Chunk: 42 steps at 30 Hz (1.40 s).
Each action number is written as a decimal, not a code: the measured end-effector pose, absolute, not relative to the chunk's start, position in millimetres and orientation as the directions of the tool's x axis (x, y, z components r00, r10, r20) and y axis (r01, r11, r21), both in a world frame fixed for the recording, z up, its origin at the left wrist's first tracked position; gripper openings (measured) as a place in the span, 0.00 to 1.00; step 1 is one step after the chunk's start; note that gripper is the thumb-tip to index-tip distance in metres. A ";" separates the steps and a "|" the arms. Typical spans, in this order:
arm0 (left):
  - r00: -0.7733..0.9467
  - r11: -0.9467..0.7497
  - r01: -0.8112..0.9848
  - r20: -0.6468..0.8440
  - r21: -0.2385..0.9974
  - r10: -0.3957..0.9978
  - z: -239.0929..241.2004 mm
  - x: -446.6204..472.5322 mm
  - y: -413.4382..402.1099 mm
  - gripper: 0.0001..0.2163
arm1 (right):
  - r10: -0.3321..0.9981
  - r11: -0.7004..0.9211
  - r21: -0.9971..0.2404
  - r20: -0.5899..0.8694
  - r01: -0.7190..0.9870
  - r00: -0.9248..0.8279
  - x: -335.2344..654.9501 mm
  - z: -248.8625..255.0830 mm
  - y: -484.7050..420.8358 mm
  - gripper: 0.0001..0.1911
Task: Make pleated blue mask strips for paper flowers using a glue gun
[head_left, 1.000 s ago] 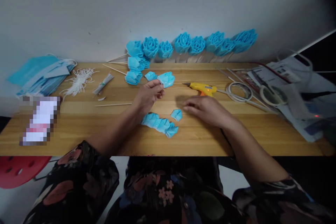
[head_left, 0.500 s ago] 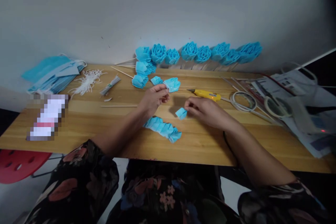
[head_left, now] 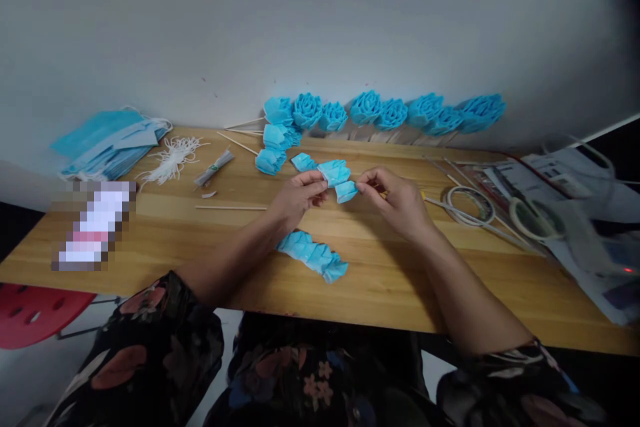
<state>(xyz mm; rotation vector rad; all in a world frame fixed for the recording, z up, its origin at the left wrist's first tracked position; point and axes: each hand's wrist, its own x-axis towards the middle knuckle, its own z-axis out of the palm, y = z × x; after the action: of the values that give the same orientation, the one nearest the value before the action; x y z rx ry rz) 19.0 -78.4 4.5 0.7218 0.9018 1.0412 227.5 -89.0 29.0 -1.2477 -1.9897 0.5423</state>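
Between the fingers of my left hand is a pleated blue petal strip, raised above the table. My right hand pinches a small folded blue petal by its right edge. The petal lies against the lower right part of the strip, or overlaps it. Below my hands, a longer pleated blue strip rests on the wood, partly behind my left forearm. Another small blue piece sits just beyond my left fingers. The glue gun is almost wholly hidden behind my right hand.
Finished blue flowers line the wall, several on sticks. On the left are blue face masks, white ear loops, a tied bundle and a blurred phone. A bare stick lies centre-left. Tape rolls and papers crowd the right.
My right hand has moved up and left, bringing the small petal against the strip in my left hand. It now covers the yellow glue gun. The view has shifted slightly.
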 end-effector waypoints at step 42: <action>0.291 0.370 -0.485 -0.253 0.792 0.923 7.8 26.7 -84.6 0.11 | 0.916 0.396 -0.686 0.337 0.610 -0.216 220.9 26.8 -92.9 0.05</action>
<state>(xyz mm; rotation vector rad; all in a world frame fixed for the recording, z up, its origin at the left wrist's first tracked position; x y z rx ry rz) 26.7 -84.6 7.8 0.6619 0.7924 1.0358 220.9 -92.9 26.8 -1.3061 -1.9312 0.5377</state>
